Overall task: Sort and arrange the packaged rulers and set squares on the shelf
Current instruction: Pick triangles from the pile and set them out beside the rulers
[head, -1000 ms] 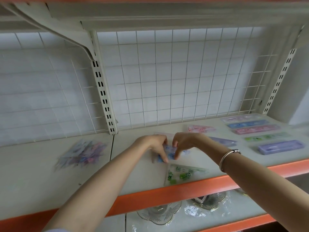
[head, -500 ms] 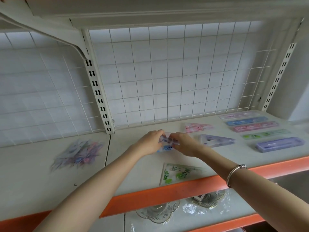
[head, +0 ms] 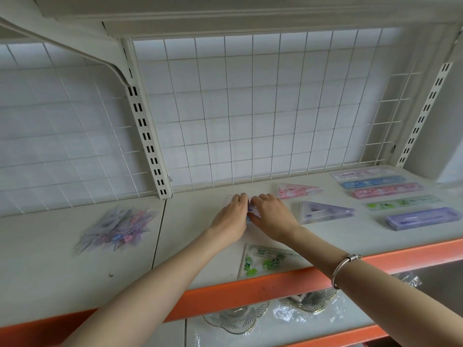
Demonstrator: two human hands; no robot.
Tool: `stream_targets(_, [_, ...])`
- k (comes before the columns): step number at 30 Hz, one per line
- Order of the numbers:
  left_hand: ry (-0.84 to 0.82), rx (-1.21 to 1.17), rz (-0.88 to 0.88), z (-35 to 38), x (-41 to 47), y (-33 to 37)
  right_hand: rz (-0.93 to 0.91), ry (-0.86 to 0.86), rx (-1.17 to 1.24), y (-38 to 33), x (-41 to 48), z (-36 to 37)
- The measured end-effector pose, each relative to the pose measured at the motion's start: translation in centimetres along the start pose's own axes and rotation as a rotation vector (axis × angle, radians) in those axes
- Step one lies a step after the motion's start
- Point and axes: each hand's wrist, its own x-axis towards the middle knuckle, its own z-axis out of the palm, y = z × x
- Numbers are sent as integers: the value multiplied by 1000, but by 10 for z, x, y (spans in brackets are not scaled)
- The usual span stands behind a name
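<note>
1. A small blue-and-purple packaged set square [head: 250, 209] is gripped between the left hand [head: 233, 217] and the right hand [head: 273, 216], with curled fingers.
2. It is located at the middle of the white shelf [head: 198, 249], behind a green packaged set square [head: 265, 262].

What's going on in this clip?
A person is sorting stationery on a shelf. The left hand and right hand both hold a packet near the back, mostly hidden. A pink set square, purple set square and green set square lie nearby; rulers sit in a row at right, an unsorted pile at left.
</note>
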Motion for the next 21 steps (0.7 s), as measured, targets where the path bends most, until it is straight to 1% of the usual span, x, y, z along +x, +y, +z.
stream_targets(3, [7,-33,0,-1,3,-2,-10,78,-11,-4,-1,-9])
stream_targets(7, [29,-118,-57,2,3,-1,-33,32,-145,-7,-3,-12])
stream_targets(11, [147,-144,-165,1,3,-2,-17,9,-184,-3,-1,-14])
stream_targets(15, [239,-119,-238,-3,1,-9,3,5,-151,2,1,-13])
stream_targets(18, [258,-272,-243,-2,2,-13,4,18,-106,3,1,-11])
stream_targets(21, [263,-393,-233,-2,3,-19,37,12,72,9,2,-9])
